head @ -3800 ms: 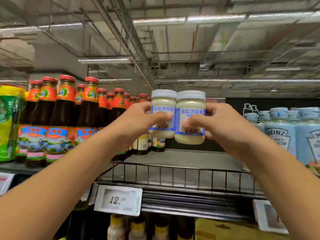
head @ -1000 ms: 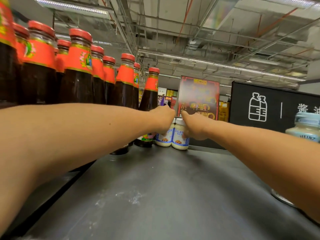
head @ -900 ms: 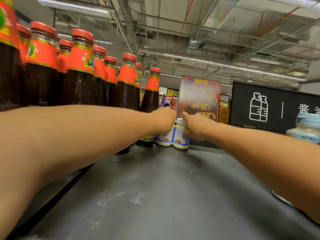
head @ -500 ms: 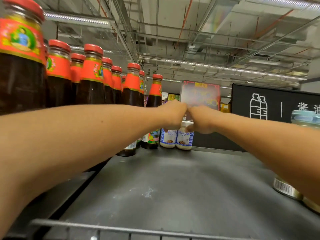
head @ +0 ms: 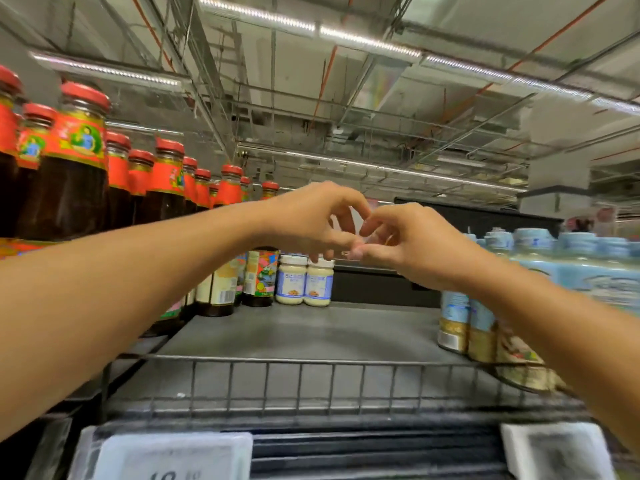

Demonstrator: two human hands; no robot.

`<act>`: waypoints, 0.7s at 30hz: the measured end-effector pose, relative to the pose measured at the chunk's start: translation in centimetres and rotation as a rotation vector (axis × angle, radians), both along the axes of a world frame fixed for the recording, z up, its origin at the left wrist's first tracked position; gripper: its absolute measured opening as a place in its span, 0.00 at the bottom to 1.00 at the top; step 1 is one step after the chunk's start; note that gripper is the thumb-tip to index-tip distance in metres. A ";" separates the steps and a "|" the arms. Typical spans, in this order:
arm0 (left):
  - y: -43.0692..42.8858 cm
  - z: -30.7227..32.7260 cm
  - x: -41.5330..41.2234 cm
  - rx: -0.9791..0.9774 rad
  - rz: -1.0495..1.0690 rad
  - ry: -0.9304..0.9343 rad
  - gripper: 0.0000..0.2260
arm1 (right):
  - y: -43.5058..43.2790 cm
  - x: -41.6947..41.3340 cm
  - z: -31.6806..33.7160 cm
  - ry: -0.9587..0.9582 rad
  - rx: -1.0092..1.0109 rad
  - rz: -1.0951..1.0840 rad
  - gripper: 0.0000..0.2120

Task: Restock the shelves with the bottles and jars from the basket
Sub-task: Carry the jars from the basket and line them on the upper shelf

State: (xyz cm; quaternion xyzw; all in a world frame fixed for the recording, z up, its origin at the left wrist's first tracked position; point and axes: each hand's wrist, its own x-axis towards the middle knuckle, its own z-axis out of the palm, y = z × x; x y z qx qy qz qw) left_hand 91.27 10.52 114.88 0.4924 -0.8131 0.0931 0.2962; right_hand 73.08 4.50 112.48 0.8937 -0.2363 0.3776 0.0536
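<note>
Fingers (head: 348,221) of the left hand (head: 304,223) and right hand (head: 419,244) are hanging loosely curled, gripping nothing, tips nearly meeting in mid-air. The two white jars (head: 291,284) are standing upright, side by side and touching, at the back of the grey shelf (head: 311,334), below and behind the fingers and clear of them, just right of the red-capped dark sauce bottles (head: 69,174). Blue-capped bottles (head: 571,265) are sitting along the right, a wire rail (head: 311,379) is running across the shelf front, and strip lights (head: 367,41) are glowing on the bare ceiling.

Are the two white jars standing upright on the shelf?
Yes, upright. The jars stand on their bases on the shelf, lids on top.
</note>
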 end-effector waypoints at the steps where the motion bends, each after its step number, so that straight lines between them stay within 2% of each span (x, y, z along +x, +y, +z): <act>1: 1.2 0.0 -0.8 -0.007 -0.022 0.004 0.13 | 0.9 -1.0 -0.2 -0.036 0.001 0.029 0.13; 4: 4.5 -0.6 -3.8 -0.042 -0.085 0.051 0.12 | 3.5 -4.4 -1.3 -0.167 0.004 0.127 0.13; 10: 7.3 -6.1 -12.2 -0.078 -0.306 0.306 0.13 | 7.6 -13.6 -6.1 -0.335 0.071 0.310 0.17; 17: 4.6 -16.3 -26.8 0.129 -0.655 0.668 0.10 | 10.4 -28.5 -13.9 -0.439 0.141 0.206 0.15; 21: 2.5 -21.2 -35.8 0.227 -0.766 0.837 0.10 | 11.7 -36.9 -18.8 -0.529 0.247 0.080 0.11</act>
